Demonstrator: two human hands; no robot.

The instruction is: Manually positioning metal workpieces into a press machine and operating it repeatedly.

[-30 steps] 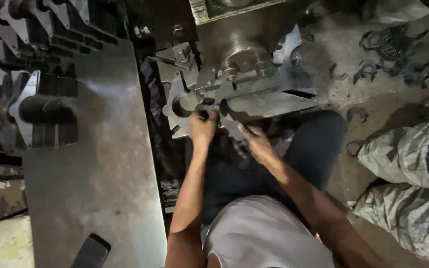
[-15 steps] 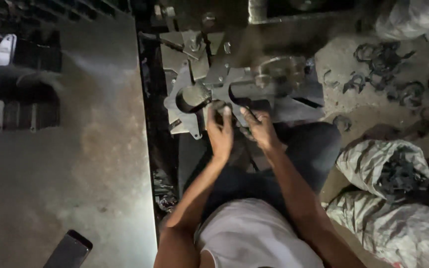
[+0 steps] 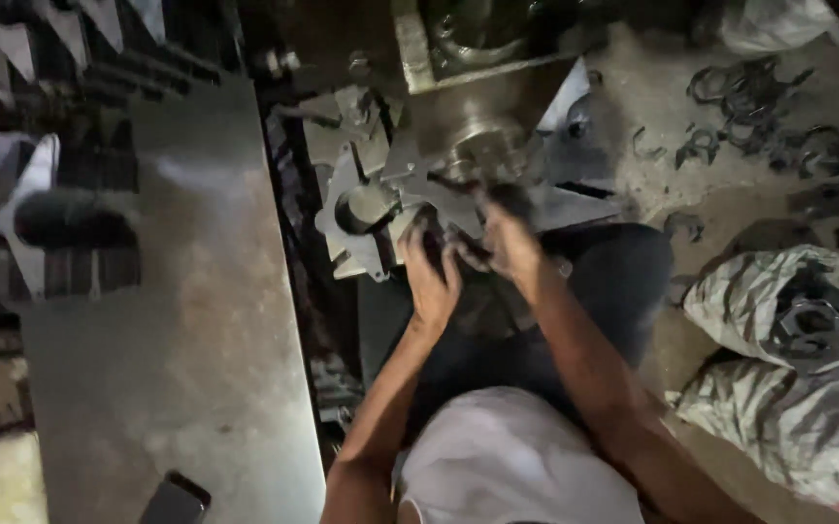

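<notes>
From above I look down on a flat steel plate [image 3: 371, 209], grey and dull, cut to a jagged outline with pointed lobes and a round hole through its middle. It lies among other cut plates of the same metal, stacked unevenly just beyond my fingertips.

My left hand [image 3: 431, 277] rests at the plate's near edge, fingers curled and touching the metal just to the right of the round hole. The frame is blurred, so I cannot tell whether they truly clamp it. My right hand [image 3: 505, 238] sits just beside the left, nearly touching it, fingers bent around a small dark part; I cannot make out what that part is or how firmly it is held.

Just beyond my right fingers stands a round, worn metal hub [image 3: 485, 155] on a machine. To the left of my left hand lies a broad, smooth steel sheet [image 3: 177, 320] with a dark phone [image 3: 175, 500] at its near end. Well to the right of my right hand sit woven sacks [image 3: 788, 311] holding dark metal rings.
</notes>
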